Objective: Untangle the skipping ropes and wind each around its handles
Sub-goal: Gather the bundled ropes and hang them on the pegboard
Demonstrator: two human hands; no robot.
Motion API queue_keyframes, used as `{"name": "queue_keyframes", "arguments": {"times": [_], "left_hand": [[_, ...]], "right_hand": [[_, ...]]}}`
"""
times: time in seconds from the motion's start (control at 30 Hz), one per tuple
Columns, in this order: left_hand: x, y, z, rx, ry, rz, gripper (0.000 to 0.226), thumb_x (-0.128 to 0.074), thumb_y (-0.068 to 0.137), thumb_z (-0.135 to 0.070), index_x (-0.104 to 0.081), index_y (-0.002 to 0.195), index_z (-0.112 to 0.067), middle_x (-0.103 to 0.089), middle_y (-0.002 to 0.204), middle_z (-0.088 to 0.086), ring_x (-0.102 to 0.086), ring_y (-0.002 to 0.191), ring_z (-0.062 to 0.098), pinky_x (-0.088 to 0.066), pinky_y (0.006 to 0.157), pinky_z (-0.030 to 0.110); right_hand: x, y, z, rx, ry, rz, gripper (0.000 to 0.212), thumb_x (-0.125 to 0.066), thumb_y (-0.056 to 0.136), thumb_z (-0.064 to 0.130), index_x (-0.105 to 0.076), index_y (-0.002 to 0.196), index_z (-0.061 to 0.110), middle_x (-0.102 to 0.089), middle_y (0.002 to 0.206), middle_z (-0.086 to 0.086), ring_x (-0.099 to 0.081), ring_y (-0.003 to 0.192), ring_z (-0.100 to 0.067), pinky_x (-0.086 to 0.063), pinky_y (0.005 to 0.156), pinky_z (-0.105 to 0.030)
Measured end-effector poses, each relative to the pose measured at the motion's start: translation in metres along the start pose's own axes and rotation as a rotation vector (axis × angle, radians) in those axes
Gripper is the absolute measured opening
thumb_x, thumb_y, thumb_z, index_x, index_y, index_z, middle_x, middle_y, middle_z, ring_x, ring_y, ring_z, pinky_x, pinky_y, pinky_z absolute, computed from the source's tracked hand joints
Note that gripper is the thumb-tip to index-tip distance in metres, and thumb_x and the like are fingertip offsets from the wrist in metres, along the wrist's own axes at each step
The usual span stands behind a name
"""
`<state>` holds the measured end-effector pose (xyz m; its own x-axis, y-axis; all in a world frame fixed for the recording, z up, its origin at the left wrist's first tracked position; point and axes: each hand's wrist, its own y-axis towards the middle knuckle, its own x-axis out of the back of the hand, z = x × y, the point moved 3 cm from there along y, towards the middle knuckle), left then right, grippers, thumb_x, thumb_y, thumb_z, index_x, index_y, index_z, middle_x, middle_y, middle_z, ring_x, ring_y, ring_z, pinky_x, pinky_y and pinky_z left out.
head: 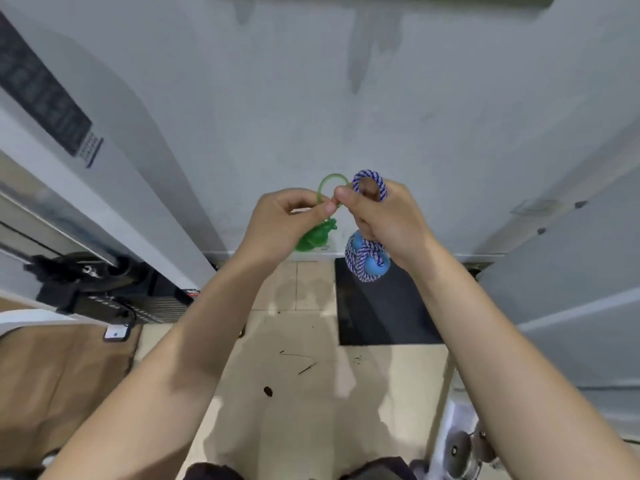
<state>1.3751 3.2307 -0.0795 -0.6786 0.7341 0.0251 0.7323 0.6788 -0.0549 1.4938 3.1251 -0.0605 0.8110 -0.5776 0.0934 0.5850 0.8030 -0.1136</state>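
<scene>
Working from the remote feed, I logged the scene from left to right.

1. Left hand (287,216): fingers were curled, with thumb and forefinger pinching the green rope (331,188) where its loop closed. The green bundle (313,237) hung just below that hand, already wound. I judged the pinch was there to keep the last turn from slackening while the loose end was dealt with.

2. Green loop: it stood upright above the knuckles, between the two hands and in front of the wall (311,98). Holding it high and clear of the floor (311,375) kept it from catching on the other rope.

3. Right hand (377,216): it was clamped on the blue rope (369,183), whose striped loop passed over a finger. The thumb reached across to meet the green loop at the left hand's pinch point. The blue handles (363,261), wrapped in their cord, hung below the palm, above the mat (384,306).

4. Assessment: both ropes appeared separated and largely wound; I judged the remaining step to be securing the green end. Whether the two loops were linked, I could not tell
</scene>
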Motion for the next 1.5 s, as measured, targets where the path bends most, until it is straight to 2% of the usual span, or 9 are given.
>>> {"name": "queue_keyframes", "arguments": {"times": [0.1, 0.2, 0.37, 0.53, 0.7, 0.9, 1.1, 1.3, 1.5], "left_hand": [[-0.007, -0.014, -0.083, -0.042, 0.054, -0.007, 0.008, -0.074, 0.086, -0.017, -0.074, 0.082, -0.010, -0.072, 0.078, -0.001, -0.065, 0.074, 0.008, -0.051, 0.067, 0.020], [-0.018, -0.026, -0.140, -0.055, 0.028, 0.026, 0.011, -0.065, 0.093, -0.013, -0.070, 0.084, -0.009, -0.072, 0.080, 0.002, -0.066, 0.079, 0.013, -0.053, 0.064, 0.025], [-0.037, -0.031, -0.194, -0.065, -0.164, -0.023, 0.013, -0.059, 0.096, -0.013, -0.064, 0.085, -0.009, -0.069, 0.079, 0.005, -0.067, 0.083, 0.020, -0.057, 0.065, 0.027], [-0.056, -0.014, -0.215, -0.077, -0.121, -0.056, 0.009, -0.063, 0.094, -0.015, -0.066, 0.087, -0.010, -0.064, 0.073, 0.005, -0.062, 0.073, 0.015, -0.057, 0.064, 0.029], [-0.064, 0.028, -0.228, -0.116, -0.088, -0.068, 0.007, -0.063, 0.095, -0.018, -0.065, 0.089, -0.014, -0.067, 0.078, 0.007, -0.066, 0.078, 0.016, -0.060, 0.068, 0.035], [-0.062, 0.110, -0.235, -0.182, -0.099, -0.061, 0.009, -0.061, 0.097, -0.019, -0.062, 0.088, -0.016, -0.069, 0.079, 0.003, -0.070, 0.078, 0.018, -0.059, 0.065, 0.034], [-0.056, 0.198, -0.250, -0.186, -0.093, -0.031, 0.014, -0.058, 0.098, -0.015, -0.060, 0.084, -0.017, -0.068, 0.077, 0.001, -0.069, 0.071, 0.018, -0.060, 0.061, 0.033], [-0.067, 0.263, -0.272, -0.183, -0.121, 0.001, 0.016, -0.059, 0.097, -0.014, -0.059, 0.082, -0.018, -0.064, 0.079, 0.006, -0.066, 0.058, 0.013, -0.056, 0.051, 0.026], [-0.066, 0.296, -0.271, -0.208, -0.132, -0.046, 0.015, -0.060, 0.097, -0.013, -0.060, 0.082, -0.015, -0.068, 0.078, 0.005, -0.067, 0.062, 0.013, -0.056, 0.048, 0.027]], "right_hand": [[0.018, -0.019, 0.072, -0.012, 0.033, -0.029, 0.035, -0.075, 0.085, 0.024, -0.044, 0.068, 0.017, -0.030, 0.054, 0.005, -0.025, 0.046, -0.011, -0.022, 0.043, -0.025], [0.036, -0.034, 0.123, 0.001, 0.032, -0.002, 0.047, -0.075, 0.083, 0.025, -0.035, 0.060, 0.021, -0.028, 0.054, 0.003, -0.023, 0.046, -0.013, -0.022, 0.044, -0.025], [0.067, -0.038, 0.170, 0.075, 0.052, 0.047, 0.036, -0.069, 0.089, 0.020, -0.058, 0.088, -0.014, -0.031, 0.053, 0.001, -0.023, 0.044, -0.012, -0.020, 0.043, -0.022], [0.091, -0.020, 0.187, 0.114, 0.043, 0.042, 0.037, -0.070, 0.089, 0.018, -0.058, 0.097, -0.016, -0.034, 0.046, 0.013, -0.023, 0.042, -0.010, -0.020, 0.043, -0.023], [0.106, 0.013, 0.199, 0.173, -0.005, -0.015, 0.019, -0.069, 0.090, 0.026, -0.065, 0.085, 0.008, -0.050, 0.046, 0.016, -0.034, 0.040, -0.003, -0.028, 0.043, -0.017], [0.117, 0.086, 0.219, 0.276, -0.013, -0.092, 0.014, -0.065, 0.092, 0.013, -0.069, 0.091, -0.001, -0.060, 0.051, 0.016, -0.049, 0.042, 0.004, -0.034, 0.046, -0.005], [0.131, 0.164, 0.240, 0.309, -0.004, -0.200, 0.009, -0.070, 0.087, 0.010, -0.069, 0.080, 0.014, -0.072, 0.077, -0.002, -0.065, 0.069, -0.012, -0.051, 0.068, -0.021], [0.146, 0.213, 0.259, 0.345, -0.020, -0.324, 0.008, -0.070, 0.088, 0.015, -0.068, 0.081, 0.018, -0.068, 0.075, 0.003, -0.061, 0.069, -0.007, -0.051, 0.069, -0.022], [0.153, 0.246, 0.267, 0.313, 0.014, -0.218, 0.007, -0.069, 0.089, 0.016, -0.067, 0.083, 0.014, -0.060, 0.064, 0.002, -0.054, 0.060, -0.013, -0.044, 0.059, -0.022]]}}
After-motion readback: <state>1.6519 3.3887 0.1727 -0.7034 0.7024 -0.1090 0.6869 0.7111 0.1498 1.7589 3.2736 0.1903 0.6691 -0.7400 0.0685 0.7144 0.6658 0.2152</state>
